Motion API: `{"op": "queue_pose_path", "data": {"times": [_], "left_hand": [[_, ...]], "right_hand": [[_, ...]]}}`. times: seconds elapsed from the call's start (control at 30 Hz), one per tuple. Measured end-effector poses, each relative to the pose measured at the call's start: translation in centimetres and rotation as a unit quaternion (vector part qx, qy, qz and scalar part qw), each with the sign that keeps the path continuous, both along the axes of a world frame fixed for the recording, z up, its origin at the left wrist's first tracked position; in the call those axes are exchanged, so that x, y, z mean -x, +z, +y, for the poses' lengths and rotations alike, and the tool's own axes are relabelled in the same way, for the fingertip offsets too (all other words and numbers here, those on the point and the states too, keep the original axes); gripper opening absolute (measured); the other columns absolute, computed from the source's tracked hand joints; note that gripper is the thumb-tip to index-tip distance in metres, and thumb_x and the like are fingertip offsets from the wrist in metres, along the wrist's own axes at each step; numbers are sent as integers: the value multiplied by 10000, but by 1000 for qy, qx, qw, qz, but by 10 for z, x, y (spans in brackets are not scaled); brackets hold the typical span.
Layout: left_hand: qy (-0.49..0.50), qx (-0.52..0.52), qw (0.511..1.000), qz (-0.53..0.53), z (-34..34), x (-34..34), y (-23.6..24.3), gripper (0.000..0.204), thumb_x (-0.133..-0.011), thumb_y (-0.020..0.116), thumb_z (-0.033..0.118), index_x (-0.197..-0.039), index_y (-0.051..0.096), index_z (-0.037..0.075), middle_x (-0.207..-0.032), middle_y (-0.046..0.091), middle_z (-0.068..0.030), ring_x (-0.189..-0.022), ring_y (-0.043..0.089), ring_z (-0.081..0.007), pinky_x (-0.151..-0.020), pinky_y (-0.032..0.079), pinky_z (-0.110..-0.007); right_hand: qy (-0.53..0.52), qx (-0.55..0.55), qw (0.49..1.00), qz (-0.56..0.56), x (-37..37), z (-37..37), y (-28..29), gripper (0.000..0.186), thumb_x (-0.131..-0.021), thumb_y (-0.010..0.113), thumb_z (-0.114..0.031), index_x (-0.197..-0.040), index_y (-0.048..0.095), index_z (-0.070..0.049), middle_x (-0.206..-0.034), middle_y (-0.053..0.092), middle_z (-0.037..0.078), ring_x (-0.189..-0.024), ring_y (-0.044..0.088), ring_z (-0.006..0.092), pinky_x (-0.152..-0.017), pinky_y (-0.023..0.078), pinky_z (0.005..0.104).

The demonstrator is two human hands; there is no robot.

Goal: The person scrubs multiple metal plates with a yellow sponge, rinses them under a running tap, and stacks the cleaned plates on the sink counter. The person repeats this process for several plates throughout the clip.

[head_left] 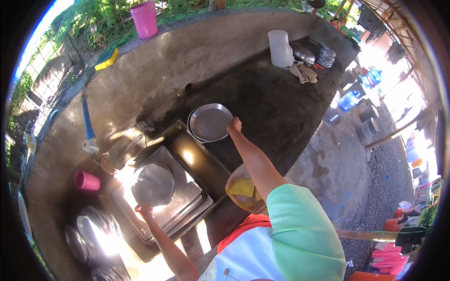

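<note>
My right hand (234, 124) grips the rim of a round metal plate (211, 122), which rests over another plate whose edge shows beneath it on the dark counter. Lower left, my left hand (144, 210) is closed at the near rim of a second round metal plate (154, 183), tilted and bright with sunlight. Under that plate lie several rectangular metal trays (185, 206), stacked in the sunken basin. Near my right forearm sits a brown bowl (233, 174) with yellow pieces in it, partly hidden by my arm.
Stacked metal plates (86, 234) stand left of the trays, near a pink cup (87, 180). A blue pipe with a white tap (89, 144) rises by the wall. Farther off are a yellow sponge (107, 59), a pink bucket (144, 19), a white jug (280, 48) and a cloth (304, 72).
</note>
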State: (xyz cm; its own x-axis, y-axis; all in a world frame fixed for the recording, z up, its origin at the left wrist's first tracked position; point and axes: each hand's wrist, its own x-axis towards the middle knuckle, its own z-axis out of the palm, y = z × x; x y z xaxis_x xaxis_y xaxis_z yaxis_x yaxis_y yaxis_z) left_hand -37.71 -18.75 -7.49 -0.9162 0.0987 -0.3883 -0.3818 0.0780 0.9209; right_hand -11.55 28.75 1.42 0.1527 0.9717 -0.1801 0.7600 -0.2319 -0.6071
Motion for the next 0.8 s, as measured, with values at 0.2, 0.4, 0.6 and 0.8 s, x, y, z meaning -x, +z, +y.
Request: {"op": "queue_pose_path", "data": {"times": [0.2, 0.4, 0.6, 0.8], "left_hand": [[30, 22, 999, -1, -3, -7, 24, 322, -748, 608, -1, -1010, 423, 35, -755, 564, -122, -537, 550, -154, -453, 514, -297], [-16, 13, 999, -47, -6, -7, 27, 419, -791, 602, 96, -1099, 319, 81, -940, 544, -142, -757, 575, -189, -606, 545, -343], [72, -70, 994, -32, 10, -3, 47, 357, -744, 576, -9, -1063, 416, 8, -684, 537, -77, -480, 502, -139, -462, 531, -326], [-80, -41, 996, -2, 16, 22, 83, 430, -750, 592, 12, -1135, 404, -32, -946, 547, -174, -766, 587, -250, -654, 575, -373]], "right_hand": [[-60, -20, 997, 34, 8, 10, -16, 223, -804, 497, -89, -999, 603, -65, -1061, 598, 170, -987, 575, 345, -821, 485, 423], [-35, 44, 996, 65, 6, 21, -37, 342, -752, 615, -137, -1092, 581, -107, -1144, 549, 141, -1055, 540, 318, -874, 469, 396], [93, -57, 988, -109, 25, -5, 6, 668, -683, 726, -243, -1263, 412, -137, -1220, 387, 101, -1070, 483, 348, -874, 455, 444], [534, -203, 809, 140, 114, -192, 58, 362, -820, 459, -220, -1142, 524, -66, -1134, 525, 142, -1067, 500, 299, -890, 413, 414]]}}
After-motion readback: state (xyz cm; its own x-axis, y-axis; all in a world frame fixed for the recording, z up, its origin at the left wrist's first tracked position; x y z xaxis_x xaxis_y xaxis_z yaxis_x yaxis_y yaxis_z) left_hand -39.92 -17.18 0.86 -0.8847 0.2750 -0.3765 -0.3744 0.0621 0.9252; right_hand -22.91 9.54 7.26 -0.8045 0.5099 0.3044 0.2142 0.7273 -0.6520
